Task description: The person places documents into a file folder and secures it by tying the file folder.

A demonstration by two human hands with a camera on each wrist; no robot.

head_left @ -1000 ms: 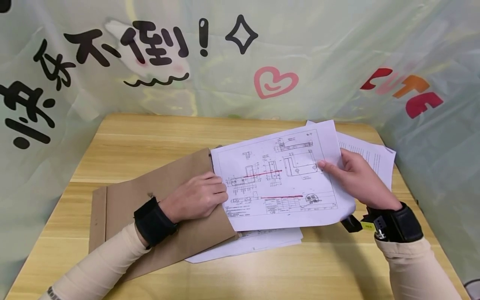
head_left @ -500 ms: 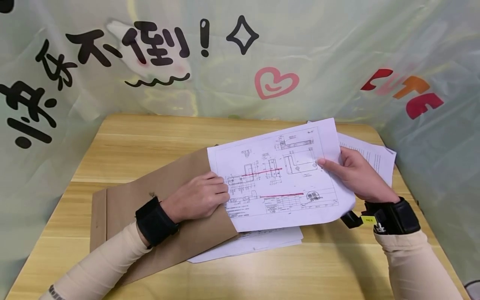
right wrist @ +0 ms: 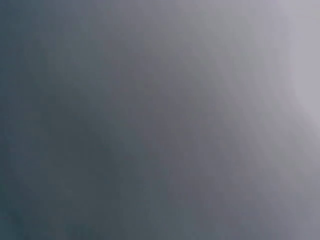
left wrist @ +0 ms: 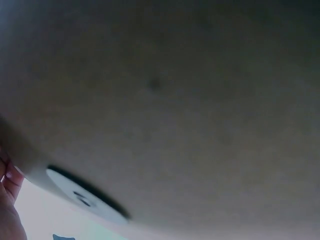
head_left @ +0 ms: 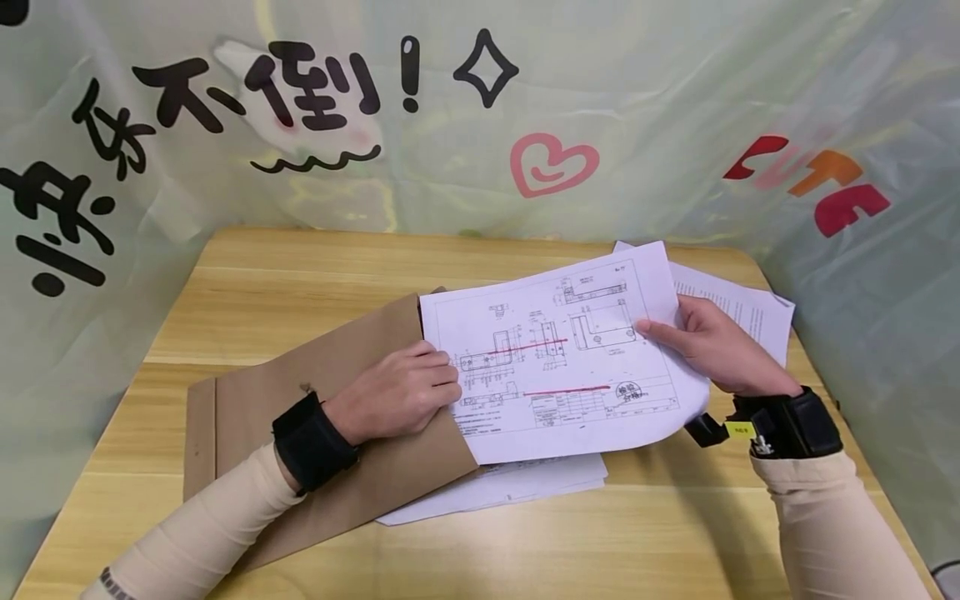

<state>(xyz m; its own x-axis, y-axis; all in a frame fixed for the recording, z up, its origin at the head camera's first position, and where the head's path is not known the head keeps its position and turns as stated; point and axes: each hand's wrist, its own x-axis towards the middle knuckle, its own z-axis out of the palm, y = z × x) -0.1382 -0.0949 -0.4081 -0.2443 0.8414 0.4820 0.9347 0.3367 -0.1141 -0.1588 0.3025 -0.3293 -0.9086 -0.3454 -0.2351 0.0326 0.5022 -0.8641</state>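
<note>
In the head view my left hand [head_left: 397, 392] grips the open edge of a brown paper document envelope [head_left: 330, 350], fingers curled over its mouth. My right hand [head_left: 723, 346] pinches the right end of white sheets [head_left: 480, 417] printed with technical drawings, thumb on top. The sheets' left end lies at the envelope's mouth; two red lines and a round stamp mark the top one. The envelope [left wrist: 175, 120] fills most of the left wrist view, with a pale button disc [left wrist: 87, 195] on it and part of the left hand [left wrist: 10, 200] at the edge. The right wrist view is a grey blur.
Other printed papers [head_left: 532, 487] lie on the wooden table [head_left: 600, 542] beneath the envelope and held sheets. More text pages [head_left: 750, 317] lie at the right, behind the right hand. A printed curtain [head_left: 420, 192] rises along the table's back and sides.
The held sheets have shifted slightly at the envelope's mouth, and their right end has dipped a little since half a second ago. Both hands keep their grip.
</note>
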